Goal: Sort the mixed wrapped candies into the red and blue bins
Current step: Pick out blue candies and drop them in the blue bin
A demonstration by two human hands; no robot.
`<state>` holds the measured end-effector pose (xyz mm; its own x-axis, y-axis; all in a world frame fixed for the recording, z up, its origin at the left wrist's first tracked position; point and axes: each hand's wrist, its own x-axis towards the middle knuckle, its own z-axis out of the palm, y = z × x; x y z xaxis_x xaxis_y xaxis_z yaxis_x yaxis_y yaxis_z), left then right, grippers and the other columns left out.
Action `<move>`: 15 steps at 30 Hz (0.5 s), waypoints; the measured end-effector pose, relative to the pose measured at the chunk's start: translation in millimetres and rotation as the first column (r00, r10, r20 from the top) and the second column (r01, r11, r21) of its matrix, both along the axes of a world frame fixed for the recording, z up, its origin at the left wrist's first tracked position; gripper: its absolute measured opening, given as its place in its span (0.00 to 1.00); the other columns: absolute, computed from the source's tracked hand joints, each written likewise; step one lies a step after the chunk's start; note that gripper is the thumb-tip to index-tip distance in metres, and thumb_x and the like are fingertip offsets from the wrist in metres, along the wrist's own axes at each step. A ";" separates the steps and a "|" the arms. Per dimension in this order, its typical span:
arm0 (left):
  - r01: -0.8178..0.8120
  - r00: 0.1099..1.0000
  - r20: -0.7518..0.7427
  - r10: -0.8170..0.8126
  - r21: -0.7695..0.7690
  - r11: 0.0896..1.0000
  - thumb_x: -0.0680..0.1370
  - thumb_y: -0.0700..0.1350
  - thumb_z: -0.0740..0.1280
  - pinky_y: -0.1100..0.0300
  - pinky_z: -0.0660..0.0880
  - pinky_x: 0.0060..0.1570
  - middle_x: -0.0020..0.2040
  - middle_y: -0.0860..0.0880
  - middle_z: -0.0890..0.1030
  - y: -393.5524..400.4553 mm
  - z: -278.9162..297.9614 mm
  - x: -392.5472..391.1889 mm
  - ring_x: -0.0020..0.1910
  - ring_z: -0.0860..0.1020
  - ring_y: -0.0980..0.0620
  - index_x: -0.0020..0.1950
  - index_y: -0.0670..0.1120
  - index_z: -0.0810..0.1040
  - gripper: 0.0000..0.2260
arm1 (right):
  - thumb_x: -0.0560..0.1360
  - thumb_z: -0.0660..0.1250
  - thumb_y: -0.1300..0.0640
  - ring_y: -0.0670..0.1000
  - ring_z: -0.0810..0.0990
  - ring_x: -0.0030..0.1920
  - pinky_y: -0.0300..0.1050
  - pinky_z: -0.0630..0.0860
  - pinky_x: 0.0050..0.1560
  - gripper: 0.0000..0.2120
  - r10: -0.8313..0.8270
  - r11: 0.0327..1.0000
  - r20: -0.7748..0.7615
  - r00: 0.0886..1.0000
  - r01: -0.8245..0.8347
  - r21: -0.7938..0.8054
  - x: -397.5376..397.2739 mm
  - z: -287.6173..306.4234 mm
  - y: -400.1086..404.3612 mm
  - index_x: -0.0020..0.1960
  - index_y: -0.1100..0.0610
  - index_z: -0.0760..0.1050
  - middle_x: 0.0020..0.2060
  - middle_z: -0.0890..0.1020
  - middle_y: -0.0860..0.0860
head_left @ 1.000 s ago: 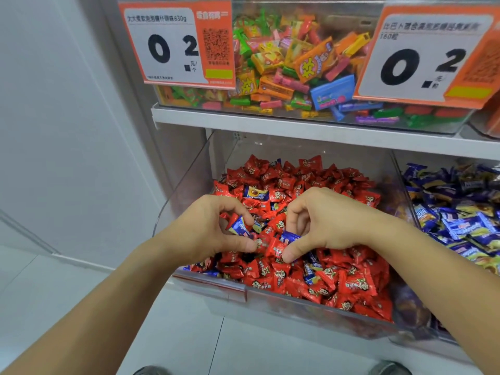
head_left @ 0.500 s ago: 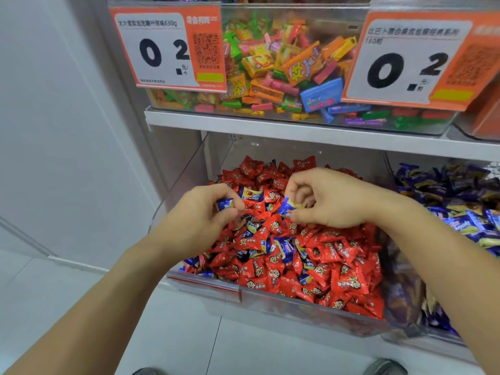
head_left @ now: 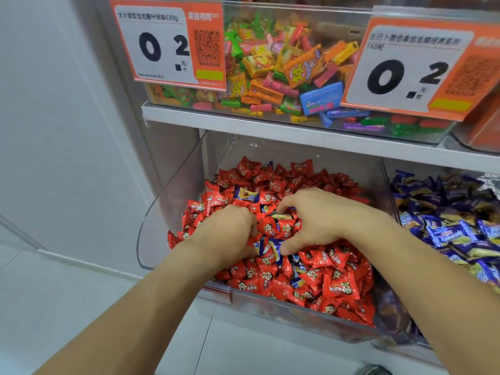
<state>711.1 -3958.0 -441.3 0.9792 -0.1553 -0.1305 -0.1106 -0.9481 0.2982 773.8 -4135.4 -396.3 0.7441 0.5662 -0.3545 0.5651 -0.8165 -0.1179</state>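
A clear bin (head_left: 173,212) on the lower shelf holds a heap of red wrapped candies (head_left: 319,282) with a few blue candies (head_left: 245,194) mixed in. Both my hands are down in the middle of this heap. My left hand (head_left: 227,235) is curled into the pile, and blue wrapper shows at its thumb. My right hand (head_left: 322,220) curls its fingers over a blue and yellow candy (head_left: 281,215), its thumb lying on more blue wrappers (head_left: 274,250). To the right stands the bin of blue candies (head_left: 449,226).
Above, a shelf (head_left: 297,131) carries a clear bin of mixed colourful sweets (head_left: 281,69) with two orange price cards (head_left: 167,41) hanging in front. A white wall and pale floor (head_left: 67,293) lie to the left. A shoe tip (head_left: 373,370) shows at the bottom edge.
Both hands were raised half a second ago, each pinching a blue candy. They have dropped back into the red heap, close together, fingers curled in among the wrappers.
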 end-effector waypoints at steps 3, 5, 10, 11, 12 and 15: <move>0.014 1.000 -0.002 -0.014 -0.019 1.000 0.74 0.49 0.73 0.55 0.79 0.44 0.43 0.50 0.84 1.7 -1.7 0.2 0.41 0.80 0.50 0.47 0.46 0.84 0.07 | 0.69 0.73 0.35 0.53 0.71 0.68 0.47 0.71 0.63 0.36 -0.004 1.000 0.013 1.000 0.004 -0.013 -1.9 -1.4 1.2 0.72 0.50 0.72 0.67 0.75 0.50; 0.012 1.000 -0.010 -0.014 -0.109 0.994 0.75 0.45 0.70 0.54 0.79 0.42 0.38 0.49 0.84 7.7 1.0 0.7 0.37 0.81 0.50 0.40 0.45 0.84 0.06 | 0.73 0.71 0.37 0.52 0.76 0.62 0.47 0.75 0.58 0.25 -0.025 0.999 0.030 0.999 0.024 0.036 -0.7 -4.5 1.5 0.64 0.50 0.78 0.60 0.80 0.49; -0.096 0.995 -0.026 0.092 -0.284 0.954 0.77 0.48 0.70 0.73 0.71 0.34 0.40 0.57 0.83 26.5 20.4 -2.6 0.36 0.78 0.67 0.41 0.51 0.83 0.06 | 0.80 0.64 0.45 0.53 0.83 0.43 0.51 0.81 0.46 0.16 -0.132 0.976 0.096 0.987 0.113 0.184 5.7 -16.6 1.5 0.49 0.56 0.82 0.44 0.85 0.54; -0.118 0.993 -0.037 0.112 -0.291 0.949 0.78 0.47 0.69 0.75 0.69 0.30 0.39 0.57 0.82 28.0 21.2 -3.0 0.32 0.77 0.69 0.42 0.51 0.83 0.06 | 0.79 0.65 0.46 0.55 0.83 0.44 0.53 0.82 0.47 0.15 -0.127 0.982 0.113 0.986 0.109 0.156 5.0 -18.4 2.5 0.51 0.57 0.82 0.45 0.85 0.55; -0.139 0.990 -0.040 0.134 -0.290 0.947 0.77 0.46 0.68 0.75 0.67 0.27 0.37 0.57 0.81 28.2 21.7 -3.3 0.29 0.75 0.68 0.42 0.51 0.83 0.06 | 0.78 0.66 0.46 0.56 0.83 0.45 0.53 0.82 0.46 0.15 -0.106 0.990 0.130 0.986 0.093 0.107 3.3 -19.4 4.2 0.52 0.57 0.82 0.46 0.85 0.55; -0.161 0.986 0.006 0.166 -0.216 0.963 0.76 0.48 0.69 0.72 0.67 0.28 0.32 0.56 0.78 22.0 22.2 -5.4 0.30 0.76 0.62 0.41 0.49 0.83 0.06 | 0.74 0.72 0.46 0.53 0.80 0.44 0.47 0.78 0.40 0.15 -0.044 0.999 0.167 0.985 0.041 0.019 -1.0 -20.0 6.7 0.55 0.55 0.80 0.41 0.80 0.50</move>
